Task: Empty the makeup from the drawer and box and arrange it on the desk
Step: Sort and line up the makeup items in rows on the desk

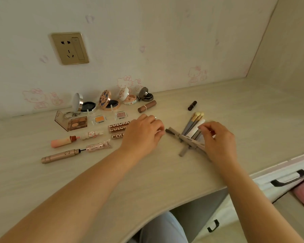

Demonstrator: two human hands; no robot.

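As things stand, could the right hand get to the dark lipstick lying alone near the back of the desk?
Probably yes. The dark lipstick lies by itself on bare desk beyond the right hand, with only the brush pile between them, low enough to reach over. The fingers are busy at the brushes, though.

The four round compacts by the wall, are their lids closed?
No, all four compacts stand with their lids raised, and the pans show.

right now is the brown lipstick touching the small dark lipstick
Apart. The head view shows bare desk between the brown lipstick and the small dark lipstick.
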